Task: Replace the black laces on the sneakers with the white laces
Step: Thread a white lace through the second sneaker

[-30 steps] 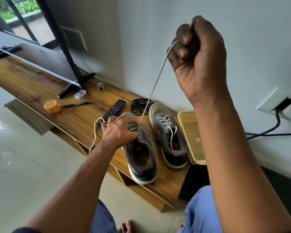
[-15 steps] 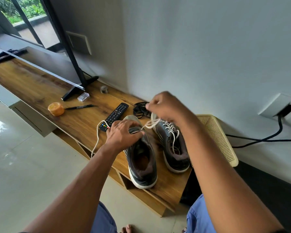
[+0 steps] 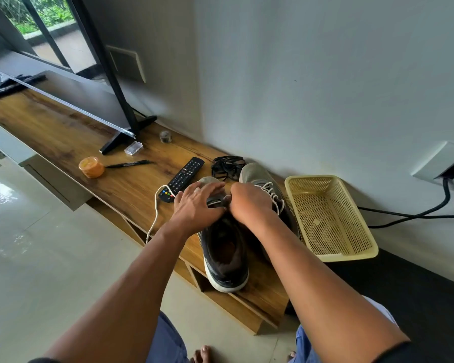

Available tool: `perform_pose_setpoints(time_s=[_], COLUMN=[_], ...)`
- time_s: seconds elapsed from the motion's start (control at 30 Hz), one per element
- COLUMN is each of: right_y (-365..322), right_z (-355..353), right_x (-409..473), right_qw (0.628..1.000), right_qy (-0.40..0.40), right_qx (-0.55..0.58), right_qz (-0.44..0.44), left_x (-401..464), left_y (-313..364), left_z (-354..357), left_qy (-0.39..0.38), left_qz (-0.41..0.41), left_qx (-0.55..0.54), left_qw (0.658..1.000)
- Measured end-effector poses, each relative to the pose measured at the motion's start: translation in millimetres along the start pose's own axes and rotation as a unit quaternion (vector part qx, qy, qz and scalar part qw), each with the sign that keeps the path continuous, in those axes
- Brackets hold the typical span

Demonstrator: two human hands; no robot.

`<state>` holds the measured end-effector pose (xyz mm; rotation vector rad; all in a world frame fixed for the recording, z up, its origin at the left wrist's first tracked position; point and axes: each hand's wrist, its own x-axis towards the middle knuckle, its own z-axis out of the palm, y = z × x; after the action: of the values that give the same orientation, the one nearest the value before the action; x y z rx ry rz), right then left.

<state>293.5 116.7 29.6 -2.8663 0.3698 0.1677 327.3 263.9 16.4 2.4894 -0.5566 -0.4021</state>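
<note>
Two grey sneakers stand on the wooden bench [image 3: 131, 195]. The near sneaker [image 3: 226, 258] has a white lace [image 3: 156, 205] through its front eyelets; one end trails left and hangs over the bench edge. My left hand [image 3: 197, 203] lies on its toe with fingers spread and fairly straight. My right hand [image 3: 249, 203] is curled over the eyelets and pinches the lace's other end, mostly hidden beneath it. The far sneaker [image 3: 270, 189] wears white laces. The removed black laces [image 3: 227, 167] lie in a pile behind the shoes.
A yellow plastic basket [image 3: 330, 218] sits right of the shoes. A TV remote [image 3: 185, 176], black marker [image 3: 129, 164], orange jar [image 3: 91, 167] and the TV's stand foot [image 3: 126, 137] lie to the left. A black cable [image 3: 404, 216] runs along the wall.
My right hand came down from high above, where it held the lace taut, to the near sneaker's eyelets. My left hand stayed on the toe and its fingers spread out.
</note>
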Motion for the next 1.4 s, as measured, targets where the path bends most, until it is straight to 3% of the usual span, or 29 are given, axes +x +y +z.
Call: perform_pose_setpoints(time_s=[0.4,0.63,0.8,0.93,1.0,1.07,1.13,1.2,1.27,1.33,1.4], right_y=[5.7,11.3,9.2,12.2,13.9,13.2,11.9,8.4,3.6,-0.6,-3.6], right_z=[-29.2,-79.3,-85.2,-86.2,-91.4,-93.0,-90.9,-89.2,-88.2,-87.7,-86.8], right_x=[9.0,1.1,-3.6,-6.5,-8.1,-8.2,-6.7,-8.2,-10.3,-12.0,-12.2], right_qw=[0.986,0.972,0.976,0.981,0.975,0.964,0.952,0.931,0.906,0.895,0.891], right_qy=[-0.057,-0.002,-0.001,0.021,0.021,0.008,0.004,0.024,0.056,0.076,0.079], right_qx=[0.147,0.223,0.212,0.194,0.222,0.267,0.305,0.365,0.419,0.439,0.446], right_qz=[0.052,0.068,0.049,0.026,0.015,0.009,0.0,-0.005,-0.011,-0.025,-0.037], left_x=[-0.9,2.3,-1.2,-14.6,-22.5,-27.1,-30.1,-34.2,-41.8,-50.8,-56.2], left_y=[7.7,6.2,5.0,-2.6,-16.8,-37.9,-61.1,-78.9,-91.8,-108.3,-121.6], left_z=[-3.0,-0.6,-4.2,-25.5,-39.7,-51.4,-58.7,-61.3,-60.3,-57.6,-55.2], left_qy=[-0.022,-0.018,-0.015,0.125,0.226,0.278,0.249,0.191,0.086,-0.03,-0.074], left_qz=[-0.034,-0.04,-0.023,-0.013,-0.098,-0.239,-0.378,-0.442,-0.437,-0.425,-0.423], left_qx=[0.066,0.069,0.037,-0.103,-0.123,-0.104,-0.096,-0.168,-0.232,-0.225,-0.209], left_qw=[0.997,0.997,0.999,0.987,0.961,0.925,0.887,0.86,0.865,0.876,0.878])
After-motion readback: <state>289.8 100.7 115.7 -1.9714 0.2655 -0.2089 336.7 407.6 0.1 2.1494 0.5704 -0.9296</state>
